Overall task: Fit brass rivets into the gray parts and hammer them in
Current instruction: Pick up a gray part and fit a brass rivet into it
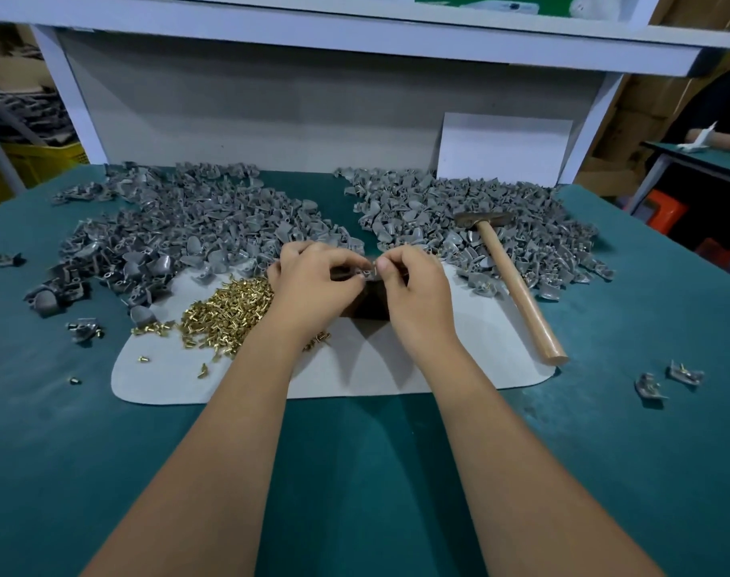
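Here both hands meet over a dark block [369,304] on the white mat [396,368], the left hand [313,281] and right hand [413,285] each pinching one small gray part [365,273] between curled fingertips, brass rivets [226,306] heaped just left, the hammer [509,276] lying right.

I count one hammer [511,276], two big piles of gray parts [188,226], one heap of brass rivets [226,310], one white mat [355,376].
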Demonstrator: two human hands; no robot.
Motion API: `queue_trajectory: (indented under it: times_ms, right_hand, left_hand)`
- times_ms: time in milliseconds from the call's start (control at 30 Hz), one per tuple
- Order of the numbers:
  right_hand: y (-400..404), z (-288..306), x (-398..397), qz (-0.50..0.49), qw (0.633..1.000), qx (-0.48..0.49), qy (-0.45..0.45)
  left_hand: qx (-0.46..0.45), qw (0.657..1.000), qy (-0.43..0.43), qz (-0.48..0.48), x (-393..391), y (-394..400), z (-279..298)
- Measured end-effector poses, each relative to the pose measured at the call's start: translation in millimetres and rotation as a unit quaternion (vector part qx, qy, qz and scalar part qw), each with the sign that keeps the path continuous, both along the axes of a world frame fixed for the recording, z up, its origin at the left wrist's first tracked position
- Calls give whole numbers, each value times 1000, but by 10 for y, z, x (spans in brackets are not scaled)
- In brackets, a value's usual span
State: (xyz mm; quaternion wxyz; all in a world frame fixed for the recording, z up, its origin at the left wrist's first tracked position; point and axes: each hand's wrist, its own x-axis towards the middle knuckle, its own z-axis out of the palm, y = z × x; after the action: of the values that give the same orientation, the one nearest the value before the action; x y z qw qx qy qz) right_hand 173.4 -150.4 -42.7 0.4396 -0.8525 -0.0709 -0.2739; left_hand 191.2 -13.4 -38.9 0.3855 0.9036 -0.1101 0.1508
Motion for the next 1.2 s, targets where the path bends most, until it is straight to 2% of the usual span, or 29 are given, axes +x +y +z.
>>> queue_trajectory:
  times_ms: [100,167,300,500,867,1033,1200]
  right_hand:
    - [4,75,21,-3,1000,22,14]
    - [2,216,67,8,999,43,17]
    - [6,510,166,56,996,59,32]
    - [14,438,143,65,993,85,56]
    - [105,253,11,58,996,69,29]
    - [138,260,-10,49,994,99,-8]
    - [138,251,4,57,997,59,-8]
  left_hand:
    - [-190,981,24,-15,-34,18,59]
    - [-264,964,17,-25,-47,25,157]
    - [-254,962,-28,-92,-17,-28,347]
    - [-264,957,-94,-76,-20,-41,250]
    - [-218,973,-74,-18,-98,-35,125]
    - [-244,968,-61,-7,-117,-62,129]
    - [-224,973,-58,-1,-105,-42,124]
